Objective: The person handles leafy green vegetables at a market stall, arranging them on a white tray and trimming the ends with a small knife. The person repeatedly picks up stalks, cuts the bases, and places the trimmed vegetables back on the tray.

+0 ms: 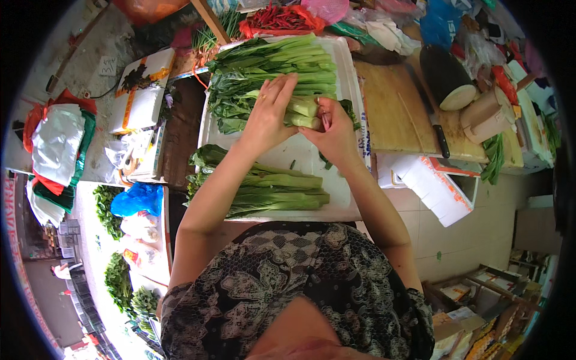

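Observation:
Thick pale-green stalks of a leafy vegetable [302, 111], like choy sum, lie between my hands with their cut ends to the right. My left hand [268, 112] is laid across these stalks, fingers wrapped over their far side. At the cut ends, the fingers and thumb of my right hand [334, 130] grip the stalks. Beneath is a white foam tray [274, 153]. Beyond my hands, a row of the same greens [279, 63] fills its far part, leaves to the left. Another bunch [283, 191] rests along the near edge, partly behind my left forearm.
On the right, a wooden cutting board [387, 112] bears a long black-handled knife [432, 117] and a cut winter melon [445, 81]. Red chillies [283, 20] sit beyond the tray. Plastic bags [58, 144] and a foam box lid [139, 94] are at left.

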Demonstrator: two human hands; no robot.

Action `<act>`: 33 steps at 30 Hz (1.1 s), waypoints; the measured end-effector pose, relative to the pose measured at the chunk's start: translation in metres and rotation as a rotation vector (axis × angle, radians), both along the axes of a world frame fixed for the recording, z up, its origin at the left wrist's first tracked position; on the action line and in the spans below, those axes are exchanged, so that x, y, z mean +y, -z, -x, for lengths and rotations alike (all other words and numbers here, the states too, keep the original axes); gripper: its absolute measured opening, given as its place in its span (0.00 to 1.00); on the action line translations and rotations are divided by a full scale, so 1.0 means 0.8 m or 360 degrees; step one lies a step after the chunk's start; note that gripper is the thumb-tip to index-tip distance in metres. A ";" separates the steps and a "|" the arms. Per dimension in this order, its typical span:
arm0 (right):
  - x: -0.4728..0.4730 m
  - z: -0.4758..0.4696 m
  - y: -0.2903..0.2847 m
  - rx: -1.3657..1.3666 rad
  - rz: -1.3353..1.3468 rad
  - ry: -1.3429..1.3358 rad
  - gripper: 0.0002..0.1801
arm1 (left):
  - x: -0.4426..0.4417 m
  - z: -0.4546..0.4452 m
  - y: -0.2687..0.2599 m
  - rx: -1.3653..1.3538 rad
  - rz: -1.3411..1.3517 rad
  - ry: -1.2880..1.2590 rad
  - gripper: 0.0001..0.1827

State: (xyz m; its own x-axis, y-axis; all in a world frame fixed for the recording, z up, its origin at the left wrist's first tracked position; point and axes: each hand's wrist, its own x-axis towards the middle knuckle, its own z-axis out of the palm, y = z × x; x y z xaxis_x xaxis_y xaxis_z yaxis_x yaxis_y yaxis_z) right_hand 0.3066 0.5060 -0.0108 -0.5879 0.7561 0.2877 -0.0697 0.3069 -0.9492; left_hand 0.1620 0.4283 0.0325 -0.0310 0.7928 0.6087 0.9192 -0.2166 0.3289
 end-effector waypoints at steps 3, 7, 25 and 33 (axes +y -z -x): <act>-0.010 0.003 0.002 0.0343 -0.0019 0.0019 0.32 | 0.023 0.008 -0.001 0.0186 0.0137 0.0203 0.38; -0.021 -0.015 -0.011 0.0486 0.0424 -0.0235 0.33 | 0.014 0.006 -0.008 0.0247 0.0161 0.0140 0.34; 0.008 -0.119 -0.028 0.0050 0.0554 0.0234 0.14 | -0.048 -0.035 -0.122 0.0676 0.0612 0.0052 0.23; 0.040 -0.104 0.047 -0.0822 -0.0554 0.0162 0.23 | -0.074 -0.071 0.008 -0.0012 0.1297 0.0413 0.51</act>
State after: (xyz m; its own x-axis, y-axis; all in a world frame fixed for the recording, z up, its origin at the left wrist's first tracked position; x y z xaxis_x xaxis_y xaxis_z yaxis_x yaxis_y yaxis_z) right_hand 0.3895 0.5378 -0.0482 -0.6467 0.7287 0.2251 0.4168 0.5849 -0.6958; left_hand 0.2186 0.3692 0.0259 0.2103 0.9654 -0.1541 0.8704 -0.1131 0.4793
